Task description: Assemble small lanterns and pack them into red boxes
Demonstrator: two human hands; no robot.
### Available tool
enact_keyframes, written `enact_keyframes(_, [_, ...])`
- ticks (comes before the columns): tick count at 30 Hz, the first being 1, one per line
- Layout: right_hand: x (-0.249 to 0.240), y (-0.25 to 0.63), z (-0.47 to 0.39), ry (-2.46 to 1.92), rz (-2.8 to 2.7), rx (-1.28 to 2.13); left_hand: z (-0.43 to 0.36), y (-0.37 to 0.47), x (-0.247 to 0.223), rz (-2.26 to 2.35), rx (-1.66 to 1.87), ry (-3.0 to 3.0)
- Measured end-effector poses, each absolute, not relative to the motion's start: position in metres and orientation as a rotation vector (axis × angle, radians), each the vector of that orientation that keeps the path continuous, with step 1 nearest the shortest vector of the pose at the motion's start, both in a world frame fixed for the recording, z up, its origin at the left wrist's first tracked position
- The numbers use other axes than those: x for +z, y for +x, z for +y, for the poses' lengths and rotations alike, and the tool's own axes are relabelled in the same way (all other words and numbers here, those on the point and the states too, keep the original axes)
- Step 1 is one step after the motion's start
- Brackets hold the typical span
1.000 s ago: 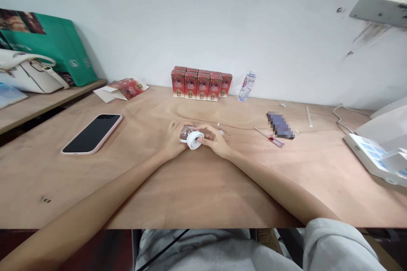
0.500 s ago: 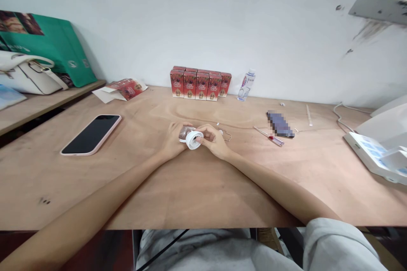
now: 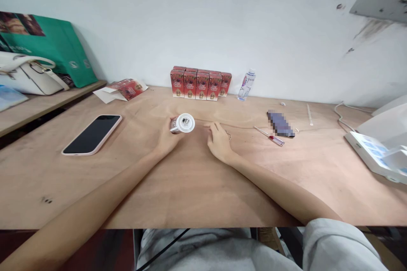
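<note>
My left hand (image 3: pixel 167 139) is closed around a small item with a white round base (image 3: pixel 186 123), whose base faces up toward me. A dark detail shows in the middle of that base. Most of its clear, brownish body is hidden by my fingers. To the right, my right hand (image 3: pixel 219 142) rests low over the table, its fingers loosely bent and apart, with nothing visible in them. A thin gold-coloured wire piece (image 3: pixel 229 135) lies beside it, partly covered by the hand.
Red boxes (image 3: pixel 202 85) stand against the wall beside a water bottle (image 3: pixel 246 85). A phone (image 3: pixel 92 134) lies left, flattened red packaging (image 3: pixel 127 89) behind it. Rightward are a screwdriver (image 3: pixel 270 136), a blurred dark object (image 3: pixel 280 123) and a white device (image 3: pixel 378 156).
My right hand has let go of the item's white base and moved right, down to the table. My left hand has moved slightly left and turned the base upward.
</note>
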State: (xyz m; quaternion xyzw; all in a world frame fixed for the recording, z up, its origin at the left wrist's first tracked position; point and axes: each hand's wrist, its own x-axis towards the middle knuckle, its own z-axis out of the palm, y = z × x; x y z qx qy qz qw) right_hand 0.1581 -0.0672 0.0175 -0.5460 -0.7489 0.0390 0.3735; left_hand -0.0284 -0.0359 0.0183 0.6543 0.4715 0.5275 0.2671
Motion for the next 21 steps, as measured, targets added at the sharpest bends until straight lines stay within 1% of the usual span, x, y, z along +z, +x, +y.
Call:
enact_keyframes(3, [0.0167, 0.1569, -0.0696, -1.674, -2.056, -0.193, -0.0323, -0.0301, 0.016, 1.302, 1.452, 1.707])
enact_keyframes(7, [0.0148, 0.1543, -0.0687, -1.823, -2.117, -0.244, -0.0328, -0.0295, 0.0164, 1.3, 1.416, 1.736])
enact_keyframes(10, [0.0126, 0.1552, -0.0665, -1.736, -2.216, -0.207, -0.0349, -0.0285, 0.0178, 1.312, 1.396, 1.734])
enact_keyframes(15, [0.0096, 0.1588, -0.0638, -1.425, -2.343, -0.144, -0.0363, -0.0274, 0.0202, 1.276, 1.404, 1.732])
enact_keyframes(21, [0.0081, 0.161, -0.0616, -1.291, -2.28, -0.021, -0.0353, -0.0275, 0.0203, 1.267, 1.409, 1.734])
